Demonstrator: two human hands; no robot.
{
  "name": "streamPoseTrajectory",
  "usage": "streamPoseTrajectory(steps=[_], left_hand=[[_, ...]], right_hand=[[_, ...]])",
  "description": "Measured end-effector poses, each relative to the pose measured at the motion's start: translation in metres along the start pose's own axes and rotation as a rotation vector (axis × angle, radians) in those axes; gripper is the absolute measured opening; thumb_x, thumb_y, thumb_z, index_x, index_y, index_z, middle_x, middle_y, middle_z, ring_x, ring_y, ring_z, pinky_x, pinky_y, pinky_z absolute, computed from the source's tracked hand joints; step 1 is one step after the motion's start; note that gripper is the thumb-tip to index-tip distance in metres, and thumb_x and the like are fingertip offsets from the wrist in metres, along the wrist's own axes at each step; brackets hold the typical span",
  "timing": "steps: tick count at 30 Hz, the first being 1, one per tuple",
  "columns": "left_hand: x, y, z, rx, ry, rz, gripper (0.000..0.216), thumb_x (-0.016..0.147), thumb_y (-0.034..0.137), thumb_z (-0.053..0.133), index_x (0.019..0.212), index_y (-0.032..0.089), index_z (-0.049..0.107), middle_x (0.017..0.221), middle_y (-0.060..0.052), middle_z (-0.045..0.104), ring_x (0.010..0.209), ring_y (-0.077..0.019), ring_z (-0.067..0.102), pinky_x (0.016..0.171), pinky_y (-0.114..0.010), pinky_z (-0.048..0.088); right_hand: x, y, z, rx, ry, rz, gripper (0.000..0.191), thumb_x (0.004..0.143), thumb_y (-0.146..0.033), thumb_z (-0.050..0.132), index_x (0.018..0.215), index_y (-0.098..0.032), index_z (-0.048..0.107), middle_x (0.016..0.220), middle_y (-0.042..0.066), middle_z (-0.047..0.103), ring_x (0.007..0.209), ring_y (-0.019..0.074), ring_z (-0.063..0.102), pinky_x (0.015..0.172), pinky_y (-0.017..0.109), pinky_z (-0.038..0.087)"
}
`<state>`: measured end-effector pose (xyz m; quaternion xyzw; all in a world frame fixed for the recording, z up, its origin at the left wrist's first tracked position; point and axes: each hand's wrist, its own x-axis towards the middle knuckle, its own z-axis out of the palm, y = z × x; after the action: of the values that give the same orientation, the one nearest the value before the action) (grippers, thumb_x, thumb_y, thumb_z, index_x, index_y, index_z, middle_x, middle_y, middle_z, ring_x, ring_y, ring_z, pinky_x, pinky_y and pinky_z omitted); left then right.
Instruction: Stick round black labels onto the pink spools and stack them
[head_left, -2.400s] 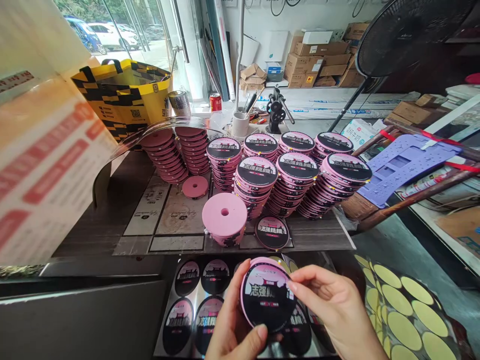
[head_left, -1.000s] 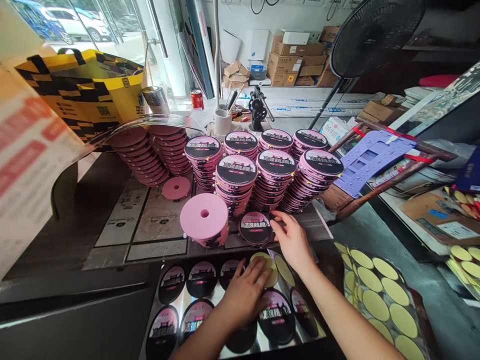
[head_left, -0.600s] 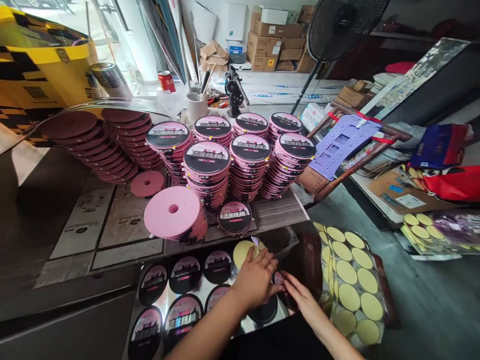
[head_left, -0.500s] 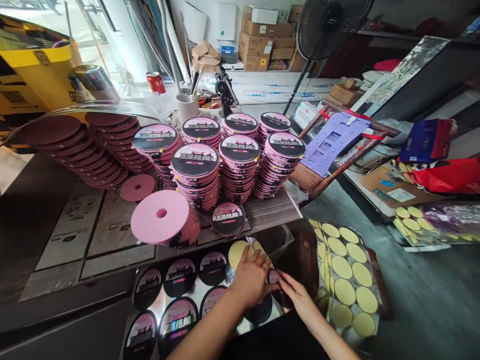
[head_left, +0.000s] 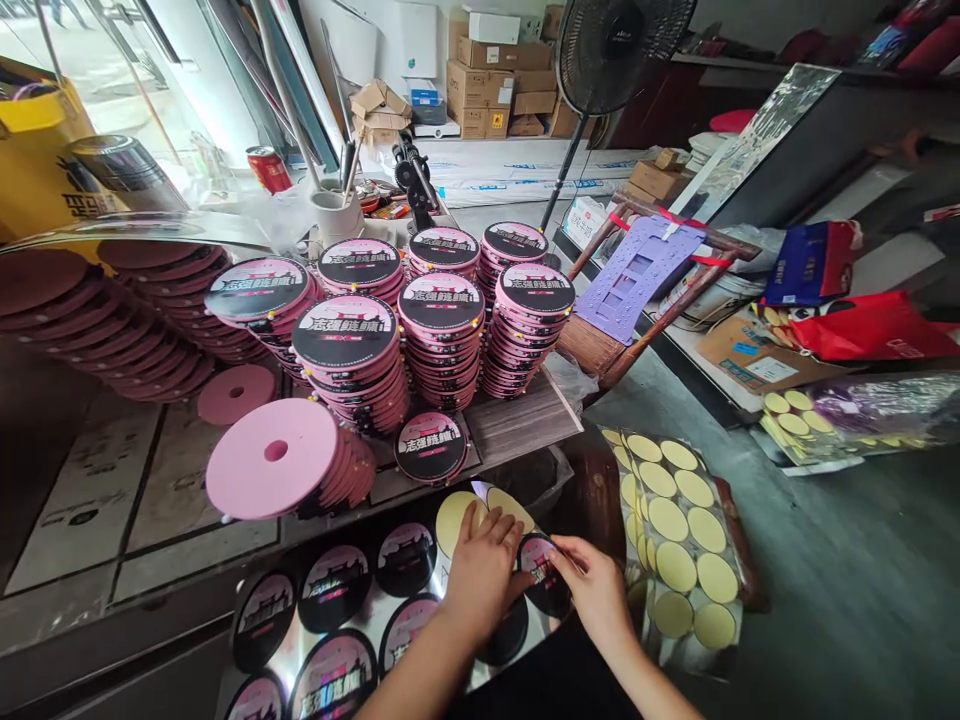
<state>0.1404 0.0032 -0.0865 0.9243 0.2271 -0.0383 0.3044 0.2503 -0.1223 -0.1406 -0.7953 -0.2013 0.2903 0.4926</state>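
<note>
A shiny sheet of round black-and-pink stickers lies in front of me. My left hand rests on it, fingers stretched out over its pale yellow dotless circles at the top edge. A round sticker at the sheet's right side has its edge pinched between the thumb and fingers of my right hand. Just beyond the sheet lies a small pink disc with a black label. Beside it stands a tilted stack of plain pink discs, each with a centre hole.
Labelled disc stacks fill the table's middle, and brownish plain stacks lean at the left. More sheets with yellow circles lie at my right. A wooden chair with a purple panel and a fan stand behind.
My right hand has moved slightly away from my left, and more of the sticker's printed face shows. My left hand stays on the sheet. The view has shifted right.
</note>
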Motion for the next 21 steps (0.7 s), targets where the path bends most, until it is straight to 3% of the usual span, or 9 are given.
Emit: streamPoseTrajectory(steps=[6,13,16,21], left_hand=[[-0.002,0.002,-0.003,-0.001,0.010,-0.010,0.048,0.071,0.030,0.068,0.115,0.014,0.058,0.118,-0.013,0.063,0.119,-0.0292,0.048,0.108,-0.054,0.022],[-0.003,0.001,-0.001,-0.029,0.025,-0.011,0.047,0.071,0.030,0.068,0.113,0.012,0.058,0.118,-0.014,0.063,0.119,-0.0296,0.047,0.108,-0.054,0.021],[-0.003,-0.001,0.001,-0.055,0.029,-0.006,0.047,0.073,0.031,0.066,0.114,0.010,0.058,0.119,-0.016,0.062,0.120,-0.0306,0.046,0.108,-0.054,0.019],[-0.005,-0.004,-0.002,-0.140,0.064,-0.010,0.038,0.088,0.031,0.041,0.115,0.011,0.058,0.122,-0.015,0.060,0.122,-0.0299,0.044,0.107,-0.055,0.020]], right_hand=[[0.004,-0.009,-0.001,-0.118,-0.013,-0.095,0.030,0.072,-0.045,0.060,0.068,-0.017,0.068,0.068,0.008,0.068,0.064,0.0232,0.065,0.061,0.032,0.052],[-0.007,-0.015,-0.004,-0.295,0.006,-0.168,0.024,0.076,-0.037,0.054,0.078,-0.019,0.070,0.082,0.011,0.071,0.076,0.0268,0.065,0.071,0.038,0.050],[-0.008,-0.017,0.000,-0.340,0.010,-0.185,0.025,0.078,-0.037,0.051,0.074,-0.020,0.069,0.078,0.010,0.071,0.073,0.0256,0.066,0.067,0.036,0.051],[-0.012,-0.027,-0.013,-0.372,0.000,-0.253,0.028,0.077,-0.040,0.052,0.063,-0.021,0.067,0.082,0.010,0.069,0.075,0.0246,0.066,0.067,0.033,0.052]])
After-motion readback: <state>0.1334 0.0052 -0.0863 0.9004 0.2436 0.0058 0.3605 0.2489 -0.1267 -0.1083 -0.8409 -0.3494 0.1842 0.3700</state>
